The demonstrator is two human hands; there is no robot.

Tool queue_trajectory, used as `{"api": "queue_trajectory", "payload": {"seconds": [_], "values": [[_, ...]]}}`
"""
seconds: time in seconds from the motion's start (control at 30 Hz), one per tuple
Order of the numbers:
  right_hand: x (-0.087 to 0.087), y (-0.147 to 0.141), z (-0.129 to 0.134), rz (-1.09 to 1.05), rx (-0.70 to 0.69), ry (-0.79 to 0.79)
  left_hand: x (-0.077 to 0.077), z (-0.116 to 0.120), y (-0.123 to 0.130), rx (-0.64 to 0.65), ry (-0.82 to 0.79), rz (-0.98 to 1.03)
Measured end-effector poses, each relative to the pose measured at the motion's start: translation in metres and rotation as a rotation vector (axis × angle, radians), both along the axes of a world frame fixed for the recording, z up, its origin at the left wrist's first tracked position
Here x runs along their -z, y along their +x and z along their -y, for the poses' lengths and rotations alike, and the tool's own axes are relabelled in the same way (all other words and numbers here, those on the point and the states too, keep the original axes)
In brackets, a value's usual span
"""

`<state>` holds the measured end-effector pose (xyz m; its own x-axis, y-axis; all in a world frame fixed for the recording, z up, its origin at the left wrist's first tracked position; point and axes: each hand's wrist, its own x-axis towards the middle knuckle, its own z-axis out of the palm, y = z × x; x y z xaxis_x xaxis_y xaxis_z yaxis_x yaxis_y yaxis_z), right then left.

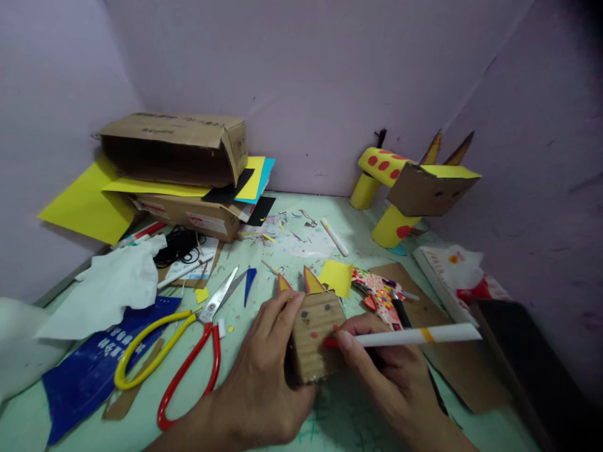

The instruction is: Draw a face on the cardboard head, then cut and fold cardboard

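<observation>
A small brown cardboard box (316,359) is tilted up at the front middle, with two pointed yellow-and-orange ears, two dark spots and red spots on its face. My left hand (271,370) grips its left side, fingers along the top edge and thumb below. Pinched in my right hand (393,376) is a white marker (414,336) with a yellow band; its red tip end meets the lower right part of the box's face. Left of the box lie open scissors (207,320) with one yellow and one red handle.
Cardboard boxes (188,141) and coloured paper are stacked at the back left. A yellow giraffe-like figure (384,166) with red spots stands at the back right. Paper scraps and another white marker (334,237) lie mid-table. A dark flat object (527,370) is at the right.
</observation>
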<state>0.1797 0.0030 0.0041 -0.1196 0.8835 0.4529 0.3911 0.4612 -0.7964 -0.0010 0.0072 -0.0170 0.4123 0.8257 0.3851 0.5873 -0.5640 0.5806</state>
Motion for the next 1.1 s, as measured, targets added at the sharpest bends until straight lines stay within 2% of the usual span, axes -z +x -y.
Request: {"api": "queue_trajectory", "payload": {"seconds": [0.17,0.5,0.87,1.1], "values": [[-0.0013,0.001,-0.0003,0.018,-0.001,-0.001,0.0013,-0.0005,0.0006,-0.001,-0.013,0.007],[0.0002,0.0037,-0.0003,0.112,0.096,0.021,0.0004,-0.0002,-0.0001,-0.007,-0.015,0.009],[-0.0027,0.0001,-0.0008,-0.025,-0.009,0.002,0.0002,0.0,0.0003,-0.005,0.0,-0.003],[-0.0045,-0.0005,-0.0009,-0.019,0.001,0.021,0.0017,-0.0012,0.0002,-0.003,0.001,0.008]]}}
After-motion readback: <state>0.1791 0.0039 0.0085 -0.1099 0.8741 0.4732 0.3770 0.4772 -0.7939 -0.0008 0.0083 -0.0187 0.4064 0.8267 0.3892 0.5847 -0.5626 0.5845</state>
